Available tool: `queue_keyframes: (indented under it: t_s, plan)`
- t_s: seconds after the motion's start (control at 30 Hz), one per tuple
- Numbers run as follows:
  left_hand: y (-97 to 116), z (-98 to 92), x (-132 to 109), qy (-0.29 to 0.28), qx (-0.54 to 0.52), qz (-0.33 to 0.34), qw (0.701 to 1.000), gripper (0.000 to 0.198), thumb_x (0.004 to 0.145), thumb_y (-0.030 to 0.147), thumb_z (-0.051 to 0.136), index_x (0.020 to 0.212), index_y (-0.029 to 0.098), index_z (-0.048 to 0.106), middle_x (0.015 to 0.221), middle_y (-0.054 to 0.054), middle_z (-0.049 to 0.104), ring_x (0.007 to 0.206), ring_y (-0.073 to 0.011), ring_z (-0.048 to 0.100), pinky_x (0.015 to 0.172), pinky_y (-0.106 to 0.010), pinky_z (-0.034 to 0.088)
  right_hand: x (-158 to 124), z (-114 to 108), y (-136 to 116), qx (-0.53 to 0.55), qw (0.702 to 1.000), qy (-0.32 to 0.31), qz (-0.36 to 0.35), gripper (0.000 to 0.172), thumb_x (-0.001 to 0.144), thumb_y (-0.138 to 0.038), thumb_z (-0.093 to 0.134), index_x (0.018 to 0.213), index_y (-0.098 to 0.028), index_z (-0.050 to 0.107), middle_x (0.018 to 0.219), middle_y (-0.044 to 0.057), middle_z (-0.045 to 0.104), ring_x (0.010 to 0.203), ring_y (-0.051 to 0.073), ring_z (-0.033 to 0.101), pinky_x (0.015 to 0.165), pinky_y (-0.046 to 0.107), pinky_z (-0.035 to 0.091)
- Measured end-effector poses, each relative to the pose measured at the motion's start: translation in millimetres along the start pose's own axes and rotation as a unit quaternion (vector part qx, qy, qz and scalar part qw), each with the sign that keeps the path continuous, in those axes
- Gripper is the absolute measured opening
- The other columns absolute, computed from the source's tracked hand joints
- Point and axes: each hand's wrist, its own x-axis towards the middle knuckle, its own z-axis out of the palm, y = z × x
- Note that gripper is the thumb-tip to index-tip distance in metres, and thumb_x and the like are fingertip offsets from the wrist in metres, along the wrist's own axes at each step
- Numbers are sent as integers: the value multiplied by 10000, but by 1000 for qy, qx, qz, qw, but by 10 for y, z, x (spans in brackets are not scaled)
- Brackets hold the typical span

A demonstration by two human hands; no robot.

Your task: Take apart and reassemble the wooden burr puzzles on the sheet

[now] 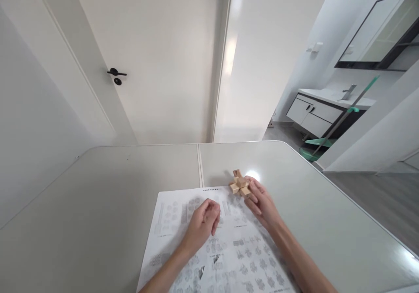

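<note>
A light wooden interlocking puzzle (240,184) of crossed blocks is held in the fingers of my right hand (262,203), above the far right corner of a printed sheet. My left hand (204,218) hovers over the middle of the white sheet (229,251), apart from the puzzle, its fingers curled inward. Whether anything small sits inside those curled fingers is hidden. Rows of small grey diagrams cover the sheet.
The sheet lies on a glossy grey table (98,205) with a seam across it. Beyond stands a white door with a black handle (117,72). At the right are a sink cabinet (314,114) and a green broom (353,108).
</note>
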Motion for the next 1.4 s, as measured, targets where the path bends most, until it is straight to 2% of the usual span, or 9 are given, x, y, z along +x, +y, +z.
queue_keyframes:
  t_s: [0.07, 0.13, 0.23, 0.37, 0.53, 0.7, 0.97, 1.23, 1.4]
  plan:
    - [-4, 42, -30, -1, 32, 22, 999, 406, 990, 611, 550, 1012, 209, 611, 933, -61, 646, 751, -175, 601, 615, -271, 489, -50, 93, 74, -3, 998, -59, 30, 395, 920, -554, 723, 1120, -228, 621, 557, -132, 327, 370, 22, 150, 353, 165, 155]
    - [5, 51, -46, 0, 55, 30, 998, 438, 1021, 612, 482, 1183, 229, 619, 1089, -97, 675, 922, -226, 633, 786, -333, 534, -86, 173, 141, -23, 993, -106, 45, 385, 947, -563, 687, 1116, -225, 611, 528, -134, 347, 349, 30, 207, 359, 174, 183]
    - [28, 28, -41, -5, 78, 25, 997, 511, 1052, 629, 366, 1272, 248, 627, 1104, -87, 700, 979, -247, 640, 981, -407, 486, -118, 255, 207, -66, 984, -157, 45, 346, 978, -546, 656, 1089, -224, 597, 482, -147, 342, 331, 40, 248, 373, 180, 221]
    - [31, -3, -11, -20, 51, 13, 998, 597, 1033, 687, 335, 1287, 227, 619, 1135, -93, 707, 1030, -267, 653, 986, -416, 492, -131, 286, 229, -98, 978, -175, 50, 342, 981, -552, 642, 1047, -223, 580, 465, -149, 374, 329, 54, 276, 371, 189, 249]
    - [34, -20, 3, 17, 37, -9, 999, 505, 999, 650, 508, 1278, 236, 580, 1243, -88, 693, 1141, -270, 646, 1064, -417, 453, -142, 311, 207, -143, 973, -180, 22, 318, 998, -525, 620, 1080, -222, 570, 467, -131, 455, 363, 72, 341, 424, 207, 292]
    - [32, -25, 23, 62, -17, 15, 998, 567, 877, 562, 744, 1290, 230, 544, 1327, -123, 662, 1248, -298, 627, 1093, -425, 467, -142, 342, 228, -215, 965, -149, 3, 370, 980, -569, 619, 1113, -228, 565, 699, -52, 637, 415, 81, 472, 456, 231, 338]
    - [-19, -26, 24, 104, 9, 34, 994, 594, 831, 448, 816, 1319, 254, 538, 1355, -108, 641, 1276, -289, 619, 1069, -391, 492, -125, 306, 227, -315, 939, -136, -30, 366, 964, -569, 637, 1042, -212, 615, 575, -55, 571, 533, 138, 505, 557, 260, 380]
    - [-6, -62, 44, 129, 42, 26, 990, 562, 787, 420, 848, 1263, 232, 615, 1306, -110, 681, 1241, -295, 636, 1067, -395, 490, -154, 319, 259, -310, 942, -120, -46, 350, 969, -549, 636, 1060, -211, 633, 579, -45, 582, 549, 161, 516, 600, 291, 374]
    - [18, -94, 57, 109, 24, 24, 993, 567, 770, 396, 856, 1261, 217, 636, 1279, -113, 702, 1195, -287, 662, 1054, -387, 502, -175, 332, 241, -301, 944, -131, -43, 319, 972, -540, 641, 1004, -224, 606, 615, -43, 583, 594, 172, 549, 643, 303, 398]
